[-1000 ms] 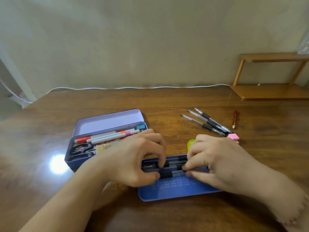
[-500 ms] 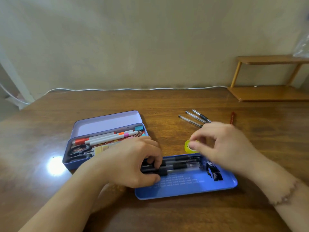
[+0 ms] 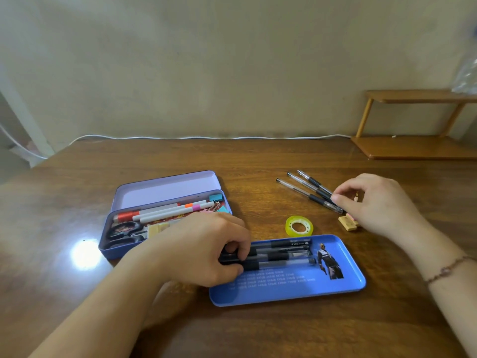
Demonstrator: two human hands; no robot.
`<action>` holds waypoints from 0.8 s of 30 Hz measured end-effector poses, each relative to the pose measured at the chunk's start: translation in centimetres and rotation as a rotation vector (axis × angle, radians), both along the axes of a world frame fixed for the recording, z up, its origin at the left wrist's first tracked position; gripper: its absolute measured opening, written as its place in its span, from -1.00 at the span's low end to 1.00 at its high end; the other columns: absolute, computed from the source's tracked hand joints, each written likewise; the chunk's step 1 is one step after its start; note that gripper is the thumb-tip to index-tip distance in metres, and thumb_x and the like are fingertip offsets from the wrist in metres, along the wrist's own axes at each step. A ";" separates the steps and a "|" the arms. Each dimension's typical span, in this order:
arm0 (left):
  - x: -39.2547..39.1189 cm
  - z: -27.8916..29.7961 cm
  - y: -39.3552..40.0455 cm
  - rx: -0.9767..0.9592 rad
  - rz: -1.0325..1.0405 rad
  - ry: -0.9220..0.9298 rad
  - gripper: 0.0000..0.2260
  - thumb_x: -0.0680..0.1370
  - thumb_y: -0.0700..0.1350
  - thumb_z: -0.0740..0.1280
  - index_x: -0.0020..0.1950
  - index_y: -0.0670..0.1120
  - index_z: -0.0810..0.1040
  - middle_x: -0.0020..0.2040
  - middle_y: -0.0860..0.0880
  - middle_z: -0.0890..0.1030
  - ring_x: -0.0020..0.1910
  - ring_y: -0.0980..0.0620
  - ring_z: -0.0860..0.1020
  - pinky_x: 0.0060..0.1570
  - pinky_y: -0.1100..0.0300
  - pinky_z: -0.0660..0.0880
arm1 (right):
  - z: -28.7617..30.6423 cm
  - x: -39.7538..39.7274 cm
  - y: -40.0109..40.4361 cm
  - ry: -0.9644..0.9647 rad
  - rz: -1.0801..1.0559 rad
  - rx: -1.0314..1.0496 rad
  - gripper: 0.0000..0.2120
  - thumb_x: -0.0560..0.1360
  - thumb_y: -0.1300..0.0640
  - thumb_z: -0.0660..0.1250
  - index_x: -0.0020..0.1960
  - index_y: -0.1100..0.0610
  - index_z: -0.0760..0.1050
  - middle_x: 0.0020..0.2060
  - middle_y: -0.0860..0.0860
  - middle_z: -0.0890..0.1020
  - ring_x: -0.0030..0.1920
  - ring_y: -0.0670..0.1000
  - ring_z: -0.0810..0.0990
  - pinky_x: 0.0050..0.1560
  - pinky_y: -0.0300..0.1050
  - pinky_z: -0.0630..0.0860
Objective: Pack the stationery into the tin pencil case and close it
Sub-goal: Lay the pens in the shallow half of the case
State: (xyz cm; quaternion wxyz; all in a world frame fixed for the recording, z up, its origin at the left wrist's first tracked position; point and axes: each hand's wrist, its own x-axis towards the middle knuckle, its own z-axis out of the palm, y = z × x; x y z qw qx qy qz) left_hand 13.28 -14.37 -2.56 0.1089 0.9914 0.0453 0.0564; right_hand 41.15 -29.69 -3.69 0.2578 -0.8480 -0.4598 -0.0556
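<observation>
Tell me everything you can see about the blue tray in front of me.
The blue tray is a shallow, rounded-corner insert that looks like painted tin, lying flat on the wooden table, apart from the open tin pencil case. Its floor carries rows of pale print and a small standing figure at its right end. Several black-grip pens lie lengthwise along its far side. The left hand holds their left ends. A tape roll sits just beyond it.

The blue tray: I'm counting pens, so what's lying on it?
On the blue tray lie black-capped pens, apparently three; the left hand grips and covers their left ends.
</observation>
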 end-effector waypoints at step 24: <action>1.3 -0.9 -0.1 -0.097 0.289 -0.606 -0.63 0.57 0.12 0.30 0.36 0.08 0.45 0.15 0.16 0.49 0.14 0.18 0.44 0.08 0.35 0.39 | 1.7 -2.6 -0.4 0.171 0.267 0.519 -0.93 0.48 -0.01 0.40 -0.15 -0.03 0.61 -0.31 -0.10 0.69 -0.23 -0.13 0.65 -0.27 -0.36 0.53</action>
